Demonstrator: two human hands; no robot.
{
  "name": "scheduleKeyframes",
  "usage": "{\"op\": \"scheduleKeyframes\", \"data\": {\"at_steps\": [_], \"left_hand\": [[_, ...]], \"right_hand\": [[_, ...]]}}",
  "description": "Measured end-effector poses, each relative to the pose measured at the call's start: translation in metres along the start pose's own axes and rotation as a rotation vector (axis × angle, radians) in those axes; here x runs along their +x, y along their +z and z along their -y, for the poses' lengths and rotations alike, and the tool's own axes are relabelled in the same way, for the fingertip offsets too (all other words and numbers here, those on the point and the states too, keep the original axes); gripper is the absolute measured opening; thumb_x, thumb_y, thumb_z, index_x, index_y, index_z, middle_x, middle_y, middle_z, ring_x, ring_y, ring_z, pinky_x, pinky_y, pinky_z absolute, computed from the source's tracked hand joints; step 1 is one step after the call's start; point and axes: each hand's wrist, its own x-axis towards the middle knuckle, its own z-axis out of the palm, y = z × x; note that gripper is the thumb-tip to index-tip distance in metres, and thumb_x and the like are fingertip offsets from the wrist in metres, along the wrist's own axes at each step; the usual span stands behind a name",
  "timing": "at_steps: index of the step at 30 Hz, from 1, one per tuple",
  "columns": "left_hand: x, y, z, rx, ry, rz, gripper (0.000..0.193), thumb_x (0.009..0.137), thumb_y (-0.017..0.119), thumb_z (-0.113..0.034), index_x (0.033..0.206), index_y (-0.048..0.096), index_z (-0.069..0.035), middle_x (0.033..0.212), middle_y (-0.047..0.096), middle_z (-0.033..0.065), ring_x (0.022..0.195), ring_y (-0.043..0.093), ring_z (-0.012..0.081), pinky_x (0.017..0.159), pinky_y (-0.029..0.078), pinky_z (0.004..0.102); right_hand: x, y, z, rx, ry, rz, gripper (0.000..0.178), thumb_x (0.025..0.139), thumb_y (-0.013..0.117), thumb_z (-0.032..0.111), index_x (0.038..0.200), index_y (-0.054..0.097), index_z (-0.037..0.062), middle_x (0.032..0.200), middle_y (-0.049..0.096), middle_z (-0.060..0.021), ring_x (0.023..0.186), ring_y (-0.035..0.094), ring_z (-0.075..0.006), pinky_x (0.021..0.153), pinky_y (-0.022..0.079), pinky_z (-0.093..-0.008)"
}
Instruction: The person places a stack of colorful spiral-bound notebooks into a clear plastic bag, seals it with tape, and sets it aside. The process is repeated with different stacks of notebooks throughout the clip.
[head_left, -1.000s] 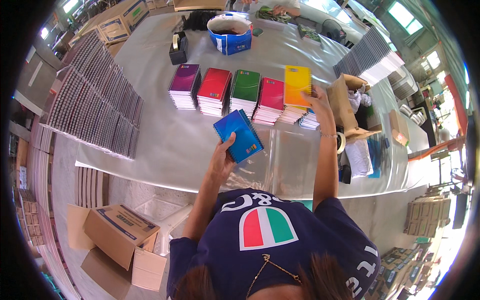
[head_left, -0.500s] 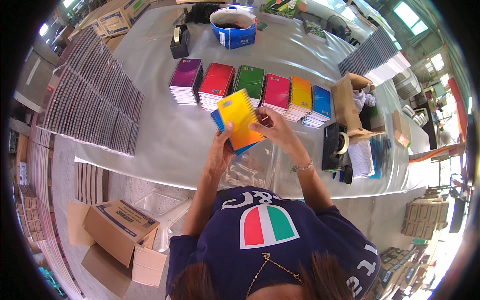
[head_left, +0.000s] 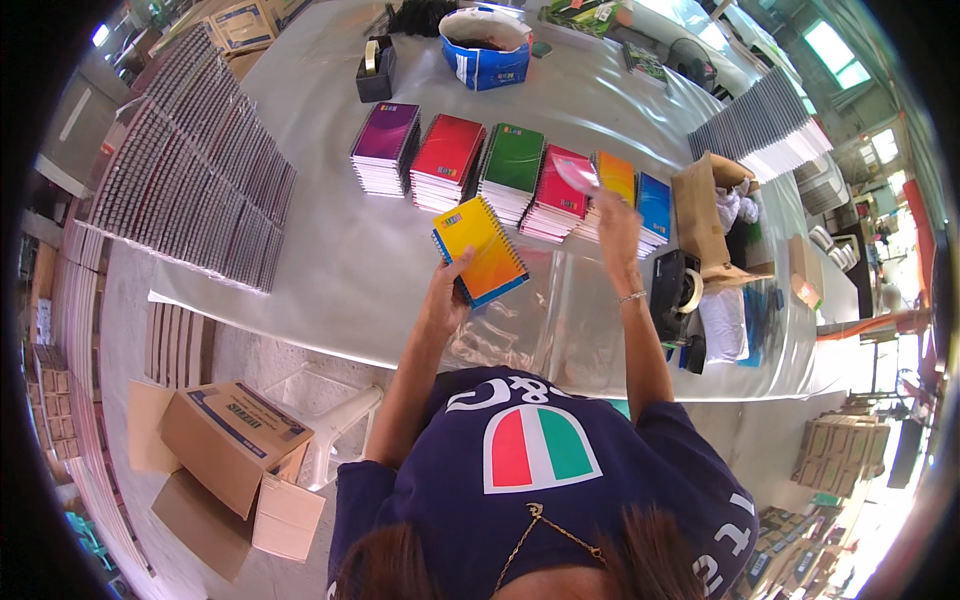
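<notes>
In front of me my left hand is closed round a yellow-orange spiral notebook, thumb on its cover. A blue notebook peeks out beneath it, held in the same grip. My right hand is at the pink notebook stack, fingers closed on the edge of a pink notebook that looks raised and is smeared by motion. In the same row stand stacks of purple, red, green, yellow-orange and blue notebooks; my right hand partly covers the yellow-orange one.
Tall bundles of spiral-bound books stand at the left, others at the far right. Tape dispensers sit behind the row and right of my arm. A blue-white bag and an open carton also occupy the table.
My right hand has left the yellow notebook and moved right to the pink stack, where a notebook is lifted. My left hand keeps the yellow and blue notebooks, now lying more squarely together.
</notes>
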Motion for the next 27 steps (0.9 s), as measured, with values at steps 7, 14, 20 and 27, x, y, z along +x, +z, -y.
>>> {"op": "scheduleKeyframes", "data": {"at_steps": [7, 14, 20, 27], "left_hand": [[-0.018, 0.027, -0.02, 0.042, -0.018, 0.088, 0.079, 0.092, 0.048, -0.064, 0.137, 0.042, 0.0, 0.129, 0.057, 0.0143, 0.117, 0.06, 0.0242, 0.095, 0.052, 0.0399], [-0.039, 0.028, -0.044, -0.037, -0.09, 0.199, 0.108, 0.081, 0.039, -0.084, 0.143, 0.033, 0.005, 0.137, 0.051, 0.0192, 0.123, 0.056, 0.0285, 0.104, 0.045, 0.0439], [-0.06, 0.016, -0.046, 0.321, -0.19, 0.175, 0.063, 0.091, 0.069, -0.035, 0.134, 0.044, 0.003, 0.126, 0.059, 0.015, 0.113, 0.062, 0.0227, 0.099, 0.051, 0.0379], [-0.058, -0.001, -0.029, 0.213, -0.197, 0.086, 0.05, 0.088, 0.071, -0.014, 0.131, 0.048, -0.002, 0.123, 0.061, 0.0119, 0.109, 0.063, 0.0194, 0.094, 0.053, 0.0355]], "right_hand": [[0.028, -0.047, 0.059, 1.272, 0.062, -0.138, 0.022, 0.091, 0.068, 0.007, 0.112, 0.065, 0.0026, 0.097, 0.069, -0.0023, 0.093, 0.061, -0.0094, 0.087, 0.047, -0.0248], [0.031, -0.026, 0.121, 1.549, -0.461, 0.359, 0.019, 0.09, 0.066, 0.012, 0.108, 0.067, 0.0049, 0.117, 0.066, -0.0117, 0.119, 0.056, -0.0293, 0.103, 0.042, -0.0406], [0.061, 0.022, 0.116, 0.855, -0.371, 0.565, 0.03, 0.093, 0.062, 0.028, 0.112, 0.066, 0.0055, 0.117, 0.063, -0.0167, 0.121, 0.051, -0.0376, 0.109, 0.032, -0.0512], [0.109, 0.081, 0.086, -0.021, -0.133, 0.262, 0.069, 0.078, 0.072, 0.053, 0.128, 0.053, 0.0096, 0.137, 0.043, -0.0279, 0.122, 0.041, -0.0452, 0.1, 0.035, -0.059]]}}
